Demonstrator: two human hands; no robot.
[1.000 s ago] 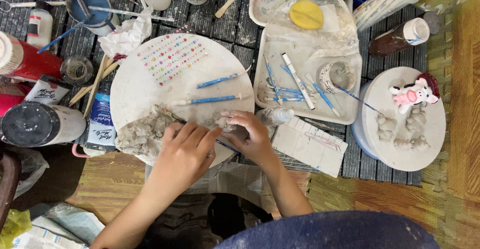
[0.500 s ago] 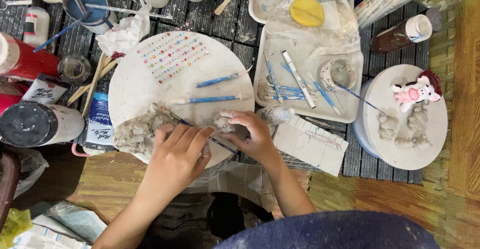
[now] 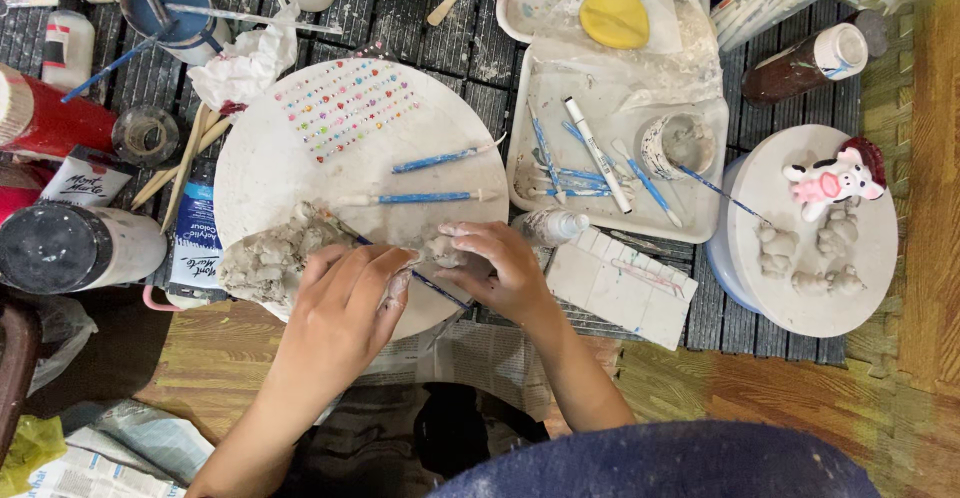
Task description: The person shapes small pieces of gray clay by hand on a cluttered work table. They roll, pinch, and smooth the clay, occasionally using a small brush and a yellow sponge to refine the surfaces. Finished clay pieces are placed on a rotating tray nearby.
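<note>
The clay piece (image 3: 440,248) sat near the front edge of the round board (image 3: 290,163), pinched between the fingers (image 3: 462,233) of the right hand (image 3: 500,270), which were closed on it. The left hand (image 3: 345,293) came in from the other side with its fingers (image 3: 395,276) curled together around a thin blue tool (image 3: 435,286), whose shaft ran out under the right hand; the tip looked to be at the piece, though I could not tell if it touched. Just left of the left hand lay the clay lump (image 3: 265,258), touching its knuckles or nearly so.

As I judged it, the main risk was pressure: the piece was small and soft-looking, and a hard squeeze from the right fingers or a push from the tool could have dented or torn it. Both hands looked smeared with clay, so the tool might have slipped in the grip and gouged where it should not.

Further out, two blue tools (image 3: 420,196) lay loose on the board just behind the hands, and the sheet of small coloured gems (image 3: 345,103) beyond them; a sweeping wrist could have rolled the tools or soiled the gems. A small bottle (image 3: 550,226) lay just beside the right hand, easy to knock. The board's front edge stood close to the worktop (image 3: 420,18) edge, so a dropped piece could have fallen to the person's lap.
</note>
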